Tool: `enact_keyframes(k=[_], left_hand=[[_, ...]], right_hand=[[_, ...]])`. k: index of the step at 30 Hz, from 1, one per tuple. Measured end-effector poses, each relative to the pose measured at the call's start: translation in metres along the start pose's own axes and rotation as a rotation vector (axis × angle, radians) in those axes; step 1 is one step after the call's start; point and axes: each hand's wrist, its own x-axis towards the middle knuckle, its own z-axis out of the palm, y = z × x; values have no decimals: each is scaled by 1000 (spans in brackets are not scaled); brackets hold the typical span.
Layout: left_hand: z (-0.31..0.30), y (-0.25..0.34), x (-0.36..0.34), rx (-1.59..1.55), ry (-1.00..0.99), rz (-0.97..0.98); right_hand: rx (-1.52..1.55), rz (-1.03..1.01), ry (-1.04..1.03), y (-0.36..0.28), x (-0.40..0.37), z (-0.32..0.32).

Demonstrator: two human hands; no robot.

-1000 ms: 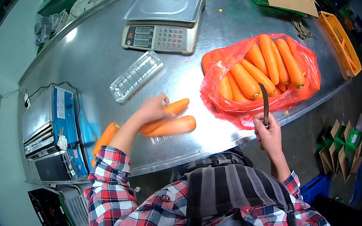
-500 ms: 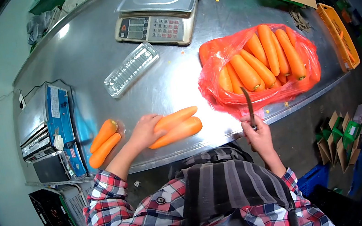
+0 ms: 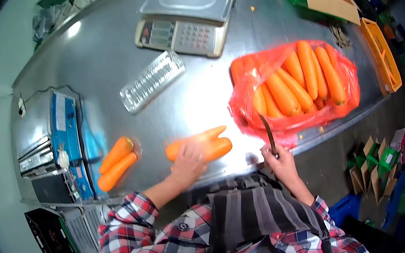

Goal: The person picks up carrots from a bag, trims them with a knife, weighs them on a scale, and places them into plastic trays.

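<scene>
My left hand (image 3: 189, 163), blurred by motion, is over two carrots (image 3: 219, 146) lying side by side on the metal table. It covers part of them, and I cannot make out whether its fingers grip. In my right hand (image 3: 281, 163) is a knife (image 3: 269, 135) with a thin, dark, slightly curved blade pointing away from me. Just beyond the blade, a red plastic bag (image 3: 300, 122) lies open with several large carrots (image 3: 280, 92) inside. Another pair of carrots (image 3: 117, 162) rests at the left, apparently on clear plastic.
A digital scale (image 3: 195, 35) stands at the back, with a clear plastic tray (image 3: 152, 82) in front of it. Blue-and-silver equipment (image 3: 61, 131) occupies the left end. A carton with carrots (image 3: 328, 5) and a yellow crate (image 3: 381, 54) are at the far right.
My left hand has moved right, from the carrots' left ends onto their middle. The knife in my right hand is nearer the front edge, and the whole view has shifted slightly.
</scene>
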Motion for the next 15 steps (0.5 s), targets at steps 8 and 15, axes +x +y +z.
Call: enact_keyframes(k=[8,15], left_hand=[[-4,1,-2,-206,148,-52],[-56,7,-7,-573,183,-341]], right_hand=[[98,-138,-39,18,16,5],[121,-106,-81,11,24,-2]])
